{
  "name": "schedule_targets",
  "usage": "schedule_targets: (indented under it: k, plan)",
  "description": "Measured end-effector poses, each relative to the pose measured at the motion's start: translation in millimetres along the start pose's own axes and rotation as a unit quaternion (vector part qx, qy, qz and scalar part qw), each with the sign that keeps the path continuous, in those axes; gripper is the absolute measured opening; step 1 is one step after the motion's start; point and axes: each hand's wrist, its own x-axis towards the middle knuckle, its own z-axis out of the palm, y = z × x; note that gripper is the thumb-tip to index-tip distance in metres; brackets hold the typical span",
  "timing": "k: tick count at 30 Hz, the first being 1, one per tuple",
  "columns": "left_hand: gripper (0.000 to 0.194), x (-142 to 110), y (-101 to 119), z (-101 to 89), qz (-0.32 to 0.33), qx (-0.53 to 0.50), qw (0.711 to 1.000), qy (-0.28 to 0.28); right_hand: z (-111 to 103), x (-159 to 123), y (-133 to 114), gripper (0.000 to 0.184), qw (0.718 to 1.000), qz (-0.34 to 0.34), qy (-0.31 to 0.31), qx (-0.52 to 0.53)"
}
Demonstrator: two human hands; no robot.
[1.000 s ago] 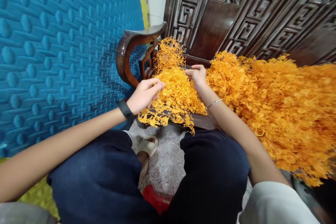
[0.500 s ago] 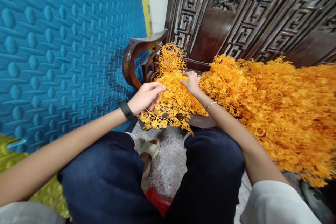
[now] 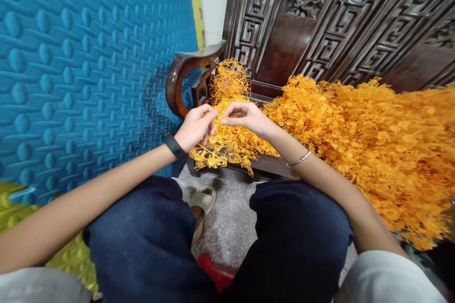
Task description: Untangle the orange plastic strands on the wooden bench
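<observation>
My left hand [image 3: 197,125], with a dark band at the wrist, is closed, thumb and fingertips pressed together in a pinch. What it pinches is too small to make out. Facing it, a few centimetres apart, my right hand [image 3: 245,117] curls thumb and forefinger toward each other; anything between those tips is too fine to see. Both hands hover over a small heap of orange artificial sprigs [image 3: 245,139] on the wooden seat. Below my left hand, a paler sprig [image 3: 209,156] hangs over the seat's front edge.
A large pile of orange artificial foliage [image 3: 377,137] covers the bench to the right. A curved wooden armrest [image 3: 174,80] stands at the left, and a carved backrest [image 3: 284,52] rises behind. Blue foam matting [image 3: 88,66] lies left. Something red [image 3: 215,272] shows between my legs.
My right hand has moved left and slightly toward me, from the far side of the small heap to beside my left hand, its fingers drawing together. My left hand has barely moved.
</observation>
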Motion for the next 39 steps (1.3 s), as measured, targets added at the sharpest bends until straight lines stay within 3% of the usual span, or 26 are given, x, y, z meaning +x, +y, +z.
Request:
schedule_targets:
  k: [8,12,19,22,24,26,28,31,36,39]
  plan:
    - [0.017,0,-2,-0.6,0.038,0.048,0.998,0.000,6,6,8,0.020,0.992,-0.011,0.091,0.092]
    - [0.016,2,-5,1.6,0.047,0.052,0.997,0.013,8,11,8,0.020,0.990,0.016,0.133,0.050]
    - [0.014,14,-13,4.0,0.092,0.096,0.990,0.043,14,27,17,0.019,0.979,0.000,0.197,-0.052]
    - [0.014,12,-12,3.5,0.095,0.113,0.988,0.035,-5,37,27,0.019,0.959,-0.018,0.275,-0.068]
    - [0.015,7,-9,3.2,0.096,0.117,0.988,0.034,-28,40,36,0.020,0.928,-0.001,0.369,-0.055]
    - [0.014,1,-5,2.3,0.089,0.105,0.990,0.034,-51,39,47,0.018,0.904,0.019,0.423,-0.054]
    - [0.012,-4,-3,0.4,0.066,0.086,0.994,0.025,-66,34,58,0.014,0.909,0.026,0.403,-0.106]
    - [0.012,-5,-4,-3.7,0.022,0.064,0.998,-0.007,-67,27,72,0.014,0.915,0.027,0.338,-0.220]
    - [0.013,-3,-6,-8.1,-0.001,0.044,0.999,-0.019,-54,23,85,0.008,0.897,0.036,0.278,-0.341]
    - [0.013,-3,-5,-8.7,0.007,0.040,0.999,-0.030,-52,24,90,0.005,0.869,0.010,0.237,-0.434]
